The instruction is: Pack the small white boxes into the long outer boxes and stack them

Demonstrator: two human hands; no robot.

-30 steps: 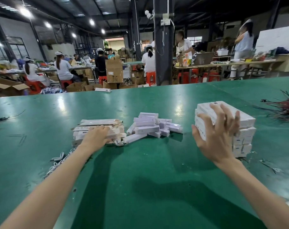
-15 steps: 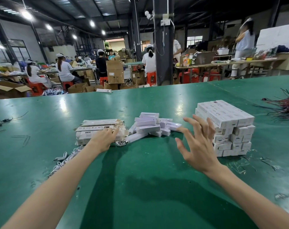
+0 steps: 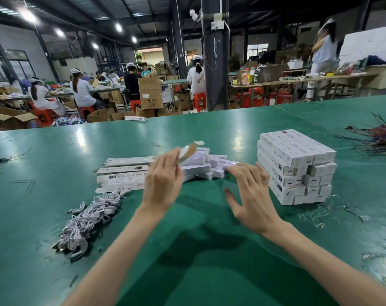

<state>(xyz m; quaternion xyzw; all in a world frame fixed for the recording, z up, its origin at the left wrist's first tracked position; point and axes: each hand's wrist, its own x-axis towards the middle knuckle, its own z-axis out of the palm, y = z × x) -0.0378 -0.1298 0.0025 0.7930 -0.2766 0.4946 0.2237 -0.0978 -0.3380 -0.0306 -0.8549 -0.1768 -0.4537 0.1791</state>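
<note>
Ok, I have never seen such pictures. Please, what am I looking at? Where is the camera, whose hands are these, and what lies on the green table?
There is no machine here. A person wears one camera on the head. It looks forward and down, so the two bare arms you see are that person's own.

On the table, flat outer boxes lie at the left and a heap of small boxes lies in the middle. A neat stack of boxes stands at the right. White cables lie nearer, on the left, and coloured wires at the far right.

The left hand holds a lifted, blurred thing, which seems to be one outer box. The right hand is open with its fingers spread, close to the small boxes, and holds nothing.
</note>
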